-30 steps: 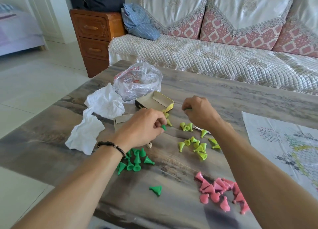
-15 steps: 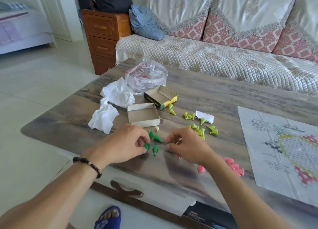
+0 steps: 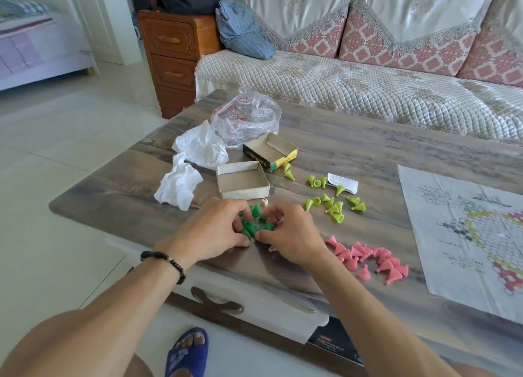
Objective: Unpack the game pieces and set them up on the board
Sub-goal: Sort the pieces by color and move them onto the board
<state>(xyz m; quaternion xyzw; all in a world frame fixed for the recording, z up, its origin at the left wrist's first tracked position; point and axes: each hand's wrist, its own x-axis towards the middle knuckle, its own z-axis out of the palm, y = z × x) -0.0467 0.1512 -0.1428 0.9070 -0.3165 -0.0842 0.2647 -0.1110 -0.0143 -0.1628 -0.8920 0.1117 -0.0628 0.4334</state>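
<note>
Dark green cone pieces [image 3: 252, 224] bunched at near table edge, left hand [image 3: 210, 229] and right hand [image 3: 288, 231] both curled round the pile, fingers gripping pieces; lime pieces [image 3: 331, 204] scattered mid-table, pink pieces [image 3: 370, 259] heaped right of the hands, paper board [image 3: 469, 235] flat at far right. Open box tray [image 3: 242, 183] looks empty, box lid [image 3: 270, 151] behind it also empty, small die [image 3: 264, 202] just beside tray. Grey wood-grain table [image 3: 353, 156], crumpled tissue [image 3: 192, 167] and plastic bag [image 3: 245, 119] at left, sofa [image 3: 353, 85] behind.
</note>
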